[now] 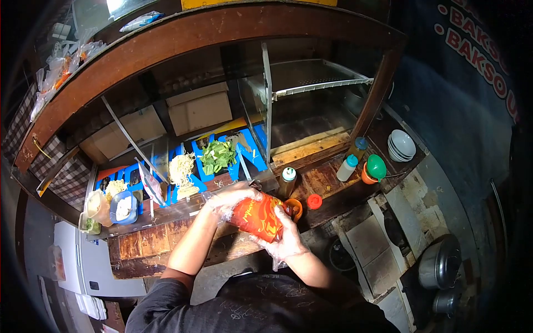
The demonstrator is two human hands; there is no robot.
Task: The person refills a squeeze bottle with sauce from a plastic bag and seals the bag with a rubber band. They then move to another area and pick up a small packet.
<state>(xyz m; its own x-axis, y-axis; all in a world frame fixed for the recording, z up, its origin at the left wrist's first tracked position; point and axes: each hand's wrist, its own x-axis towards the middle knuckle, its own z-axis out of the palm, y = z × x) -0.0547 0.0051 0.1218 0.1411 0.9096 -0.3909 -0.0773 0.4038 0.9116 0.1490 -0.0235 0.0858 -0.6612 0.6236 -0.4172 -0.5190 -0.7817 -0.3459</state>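
While the person leans over the wooden desk [323, 183], a red pouch [256, 217] with yellow lettering is held up between two hands, at the near edge of the desk and in front of the chest. The left hand [236, 197] lies over the pouch's far left side; the right hand [284, 240] cups its near right side, fingers reaching up its front. Each grip is partly open, curved to the pouch's width, with the pouch between them. Clear plastic shows around both hands; whether it is glove or wrapper, I cannot tell. Just beyond the right hand, partly hidden, is an orange cup [297, 210], with a red lid [314, 201] to its right and a pale-capped bottle [288, 176] on the far side. From here the pouch looks plump and soft, probably moderate in weight, likely to sag or bulge if squeezed at one point. Its glossy film may be slippery. It seems best taken by both broad sides, palms supporting the filled middle, with light pressure kept off the edges, where a seam could split.
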